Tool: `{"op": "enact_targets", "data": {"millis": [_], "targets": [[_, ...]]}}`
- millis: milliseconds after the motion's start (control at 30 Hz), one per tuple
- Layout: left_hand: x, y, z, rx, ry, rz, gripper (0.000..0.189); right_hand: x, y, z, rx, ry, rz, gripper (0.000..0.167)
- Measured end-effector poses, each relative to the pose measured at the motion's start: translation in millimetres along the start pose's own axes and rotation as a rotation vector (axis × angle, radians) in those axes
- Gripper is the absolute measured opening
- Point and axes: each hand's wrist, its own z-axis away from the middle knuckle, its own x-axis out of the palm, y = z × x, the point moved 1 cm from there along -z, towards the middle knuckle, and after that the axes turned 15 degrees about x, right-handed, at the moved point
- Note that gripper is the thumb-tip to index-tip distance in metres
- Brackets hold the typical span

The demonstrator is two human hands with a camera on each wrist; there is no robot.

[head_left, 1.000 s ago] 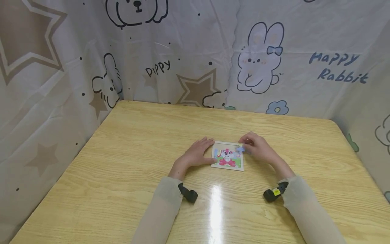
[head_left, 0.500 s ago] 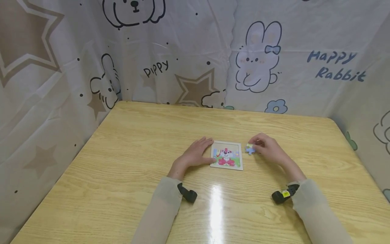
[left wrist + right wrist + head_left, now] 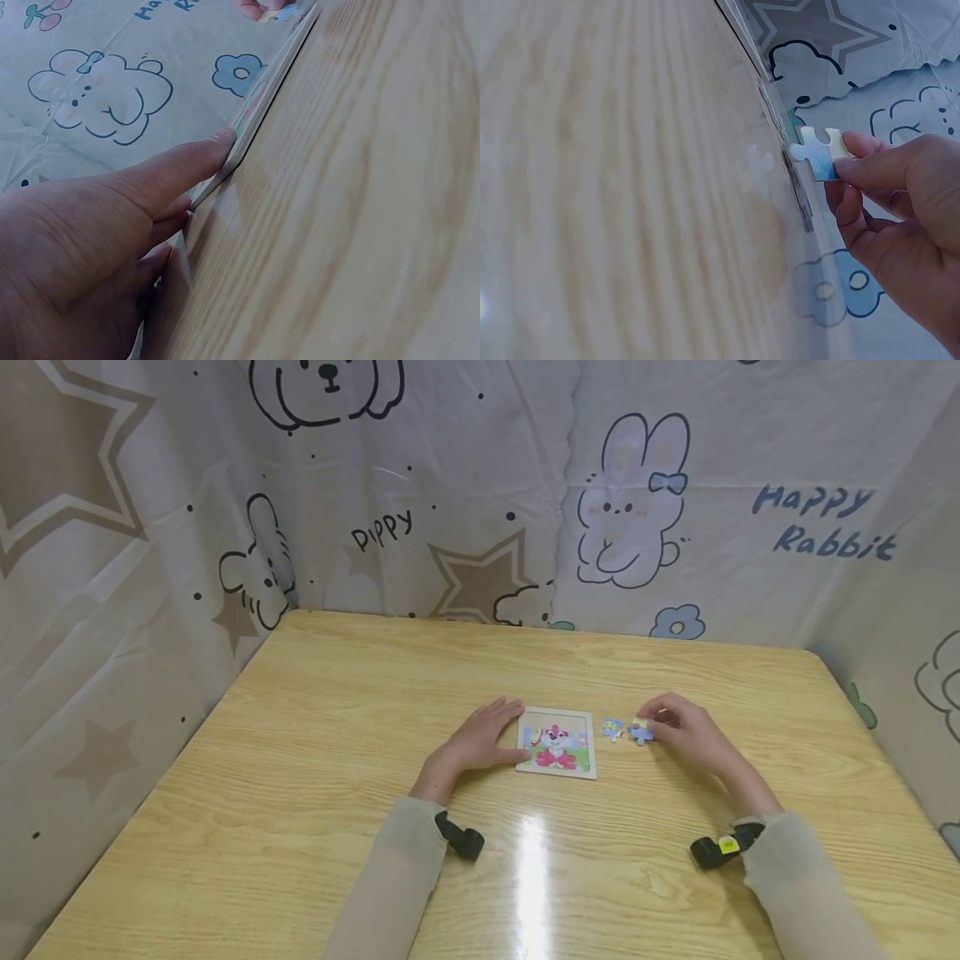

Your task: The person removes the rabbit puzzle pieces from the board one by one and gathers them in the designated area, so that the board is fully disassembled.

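A small wooden puzzle frame point(image 3: 557, 775) lies flat on the table, with a pink cartoon animal picture filling its lower part and a bare strip along its top. My left hand point(image 3: 474, 745) rests at its left side; the fingers are extended and the thumb point(image 3: 214, 150) lies over the near left edge. To the right of the frame, my right hand point(image 3: 686, 727) pinches a blue and pale yellow jigsaw piece point(image 3: 819, 156) between thumb and fingers. Another blue and yellow piece point(image 3: 612, 727) sits between that one and the frame; whether more lie under it I cannot tell.
The light wood table point(image 3: 337, 693) reaches back to a printed curtain point(image 3: 465, 485) with rabbits and stars. Curtain also hangs at both sides. A bright light reflection point(image 3: 531, 877) streaks the tabletop near me.
My right hand has carried the pinched jigsaw piece rightward from the frame's upper right corner. The piece beside the frame has come into clear view. My left hand stays at the frame.
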Motion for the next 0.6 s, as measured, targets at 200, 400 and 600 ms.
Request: {"op": "enact_targets", "data": {"millis": [200,400,600], "targets": [[-0.5,0.8,1.5,0.0,0.001,0.006,0.08,-5,5,4.9,0.001,0.013,0.004,0.02],[-0.2,0.8,1.8,0.0,0.0,0.007,0.08,-11,13,9.5,0.034,0.02,0.004,0.02],[-0.5,1.0,1.1,-0.001,0.0,0.0,0.08,-19,21,12.5,0.046,0.042,0.032,0.019]]}}
